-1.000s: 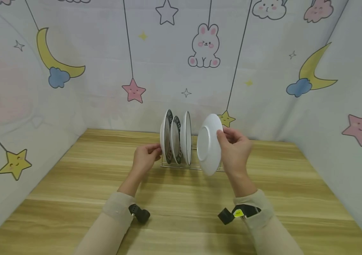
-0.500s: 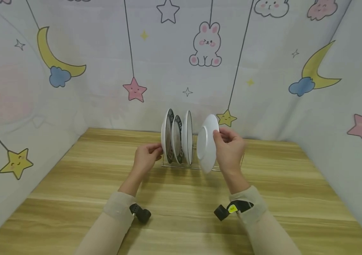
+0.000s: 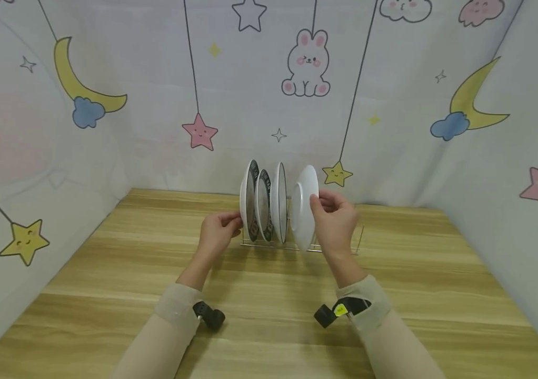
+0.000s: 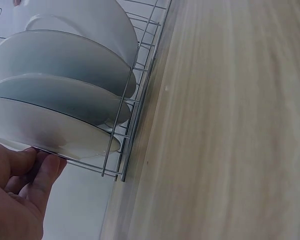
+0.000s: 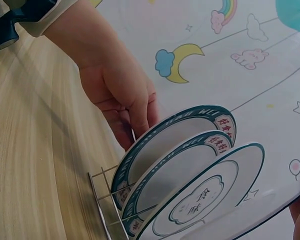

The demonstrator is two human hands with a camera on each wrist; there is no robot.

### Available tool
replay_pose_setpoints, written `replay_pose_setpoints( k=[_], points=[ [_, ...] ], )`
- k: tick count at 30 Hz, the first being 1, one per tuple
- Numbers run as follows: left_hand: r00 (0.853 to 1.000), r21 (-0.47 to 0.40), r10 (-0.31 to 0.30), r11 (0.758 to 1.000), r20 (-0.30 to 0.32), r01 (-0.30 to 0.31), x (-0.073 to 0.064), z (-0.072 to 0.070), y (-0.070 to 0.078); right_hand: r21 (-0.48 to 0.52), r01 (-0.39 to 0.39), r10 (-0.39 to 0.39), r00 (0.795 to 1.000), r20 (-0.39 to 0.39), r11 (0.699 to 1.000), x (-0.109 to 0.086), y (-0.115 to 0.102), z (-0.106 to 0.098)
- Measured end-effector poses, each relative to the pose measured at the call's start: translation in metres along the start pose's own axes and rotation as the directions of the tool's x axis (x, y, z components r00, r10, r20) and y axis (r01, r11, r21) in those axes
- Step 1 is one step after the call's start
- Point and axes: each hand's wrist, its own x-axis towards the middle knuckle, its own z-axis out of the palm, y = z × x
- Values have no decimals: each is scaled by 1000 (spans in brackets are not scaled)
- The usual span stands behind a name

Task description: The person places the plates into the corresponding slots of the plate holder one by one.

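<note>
My right hand point(image 3: 337, 221) pinches a white plate point(image 3: 303, 210) by its right edge, thumb on the underside. The plate stands nearly upright, its lower edge at the wire dish rack point(image 4: 138, 107). Left of it, three plates stand in the rack: one with a dark green patterned rim point(image 5: 165, 127) at the left end, a smaller matching one point(image 5: 177, 162), and a thin-rimmed plate point(image 5: 220, 182) with characters in its middle. At the rack's left end, my left hand point(image 3: 218, 234) pinches the end wire close beside the outermost plate.
The rack stands on a wood-grain table point(image 3: 259, 326) toward the back. Behind it hangs a white cloth wall point(image 3: 250, 84) printed with stars, moons and a rabbit; similar cloth flanks both sides. Vacant rack slots show at the right end.
The right hand has moved left with its plate, bringing it closer to the standing plates and turning it more edge-on. My left hand keeps its place at the rack's end.
</note>
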Motion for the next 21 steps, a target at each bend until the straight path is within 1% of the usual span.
replay_pose_setpoints(
  k=[5,9,16,21],
  points=[
    [1000,-3,-7,1000,0,7,0,0,1,-25,-11,11,1000,19,1000,-5,5,4],
    [1000,-3,-6,1000,1,6,-1,0,3,-64,-19,21,999,32,998,-9,12,6],
    [1000,2,-8,1000,1,8,0,0,4,-48,-40,44,996,83,998,-12,18,7],
    [1000,-4,-24,1000,0,24,-1,0,3,-61,-38,44,994,99,997,-14,20,8]
  ],
)
